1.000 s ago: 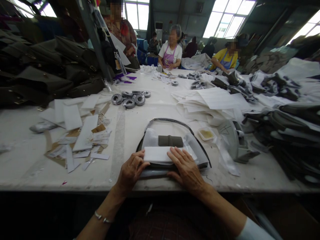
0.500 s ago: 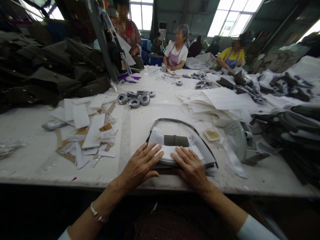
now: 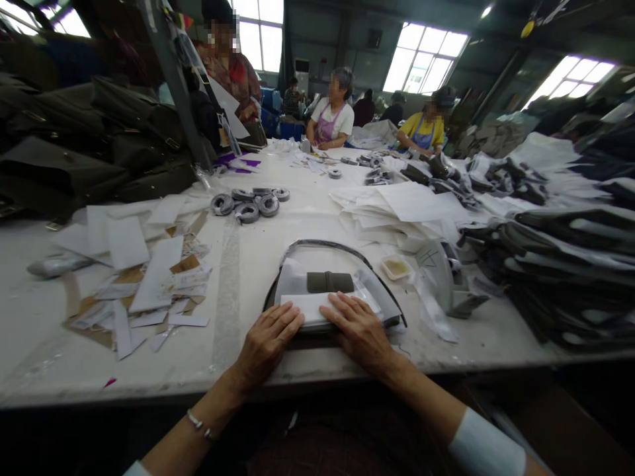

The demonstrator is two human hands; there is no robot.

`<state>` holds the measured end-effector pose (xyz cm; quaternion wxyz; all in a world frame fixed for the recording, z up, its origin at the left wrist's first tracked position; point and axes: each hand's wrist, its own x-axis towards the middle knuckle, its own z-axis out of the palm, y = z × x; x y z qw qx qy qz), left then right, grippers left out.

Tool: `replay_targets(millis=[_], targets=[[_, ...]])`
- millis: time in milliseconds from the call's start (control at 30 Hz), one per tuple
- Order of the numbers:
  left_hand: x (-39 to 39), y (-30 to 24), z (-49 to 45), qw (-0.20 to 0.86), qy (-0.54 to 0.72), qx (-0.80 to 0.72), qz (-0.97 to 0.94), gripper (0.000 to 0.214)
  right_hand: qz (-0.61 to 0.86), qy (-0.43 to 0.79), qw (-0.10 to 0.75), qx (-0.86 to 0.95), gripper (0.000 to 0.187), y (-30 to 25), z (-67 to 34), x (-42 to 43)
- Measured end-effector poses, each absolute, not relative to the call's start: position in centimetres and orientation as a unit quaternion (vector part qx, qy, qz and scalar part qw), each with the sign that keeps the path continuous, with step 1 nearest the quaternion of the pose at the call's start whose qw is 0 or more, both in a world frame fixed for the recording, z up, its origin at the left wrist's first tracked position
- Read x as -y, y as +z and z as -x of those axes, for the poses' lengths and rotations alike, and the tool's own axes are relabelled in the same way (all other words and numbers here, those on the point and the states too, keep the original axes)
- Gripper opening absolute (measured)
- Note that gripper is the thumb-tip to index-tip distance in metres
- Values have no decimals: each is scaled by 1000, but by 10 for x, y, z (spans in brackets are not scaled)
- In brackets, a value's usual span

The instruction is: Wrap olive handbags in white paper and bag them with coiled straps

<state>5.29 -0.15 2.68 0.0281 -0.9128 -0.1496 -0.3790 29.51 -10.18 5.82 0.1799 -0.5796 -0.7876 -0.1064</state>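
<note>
A dark olive handbag partly covered in white paper (image 3: 294, 279) lies in front of me near the table's front edge. Its dark strap (image 3: 325, 244) arches out behind it. On top are an olive banded piece (image 3: 329, 282) and, nearer me, a folded white sheet (image 3: 310, 307). My left hand (image 3: 265, 340) rests on the bag's near left corner, fingers extended side by side, its thumb hidden. Across the sheet's right part lies my right hand (image 3: 360, 332), flat with fingers slightly spread. Both hands are open, and the bag's near edge is partly hidden beneath them.
Paper strips and card scraps (image 3: 156, 274) lie left, with coiled grey straps (image 3: 248, 205) behind. To the right are a small yellowish dish (image 3: 395, 268), a tape dispenser (image 3: 441, 277), paper sheets (image 3: 407, 205) and stacked dark bags (image 3: 560, 264). Several co-workers (image 3: 330, 122) are across the table.
The camera view has swung right, so everything sits further left. My left hand's fingers have drawn back towards the bag's left corner; my right hand still lies on the white sheet.
</note>
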Motion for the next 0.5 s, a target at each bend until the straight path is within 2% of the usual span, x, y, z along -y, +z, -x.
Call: replay_targets(millis=[100, 133, 167, 300, 400, 500], targets=[[1, 27, -53, 30, -380, 149, 912, 35, 577, -89, 143, 800, 89, 77, -314, 111], [1, 27, -53, 28, -380, 151, 912, 35, 581, -98, 132, 797, 94, 80, -323, 115], [1, 27, -53, 25, -380, 152, 912, 36, 584, -112, 123, 794, 94, 79, -332, 119], [-1, 28, -53, 13, -380, 150, 912, 37, 586, -140, 116, 790, 67, 53, -363, 130], [-4, 31, -54, 13, -384, 140, 913, 35, 585, -145, 132, 787, 60, 35, -373, 132], [-5, 35, -54, 9, -378, 142, 915, 32, 586, -141, 138, 786, 59, 40, -372, 132]])
